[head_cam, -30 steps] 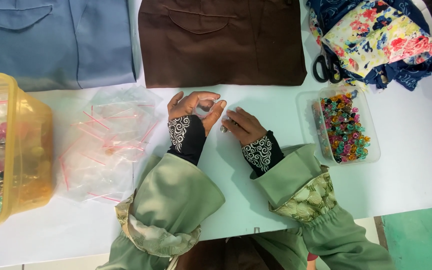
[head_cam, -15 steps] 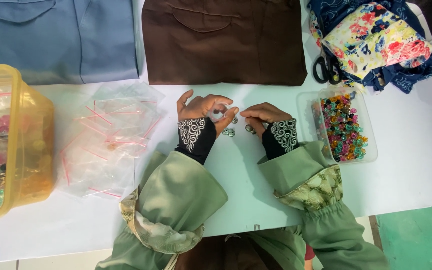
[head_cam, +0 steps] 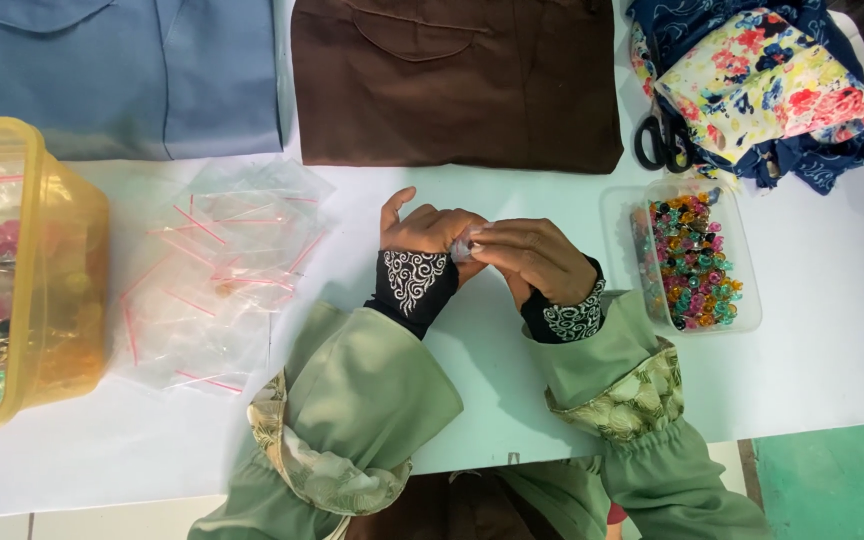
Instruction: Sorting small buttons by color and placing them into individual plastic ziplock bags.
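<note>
My left hand (head_cam: 422, 232) and my right hand (head_cam: 530, 255) meet at the middle of the white table (head_cam: 832, 340). Between their fingertips they pinch a small clear plastic bag (head_cam: 463, 247), mostly hidden by the fingers. What is inside the bag cannot be made out. A pile of clear zip bags with red seal strips (head_cam: 217, 270) lies just left of my left hand. A clear tray of colourful small pieces (head_cam: 690, 262) stands just right of my right hand.
A yellow translucent box (head_cam: 47, 290) with filled bags stands at the left edge. Folded blue cloth (head_cam: 122, 70) and brown cloth (head_cam: 457, 80) lie at the back. Floral fabric (head_cam: 762, 80) and black scissors (head_cam: 658, 145) are at the back right.
My right hand has moved up and left to meet my left hand. Both hands now close together on the small bag.
</note>
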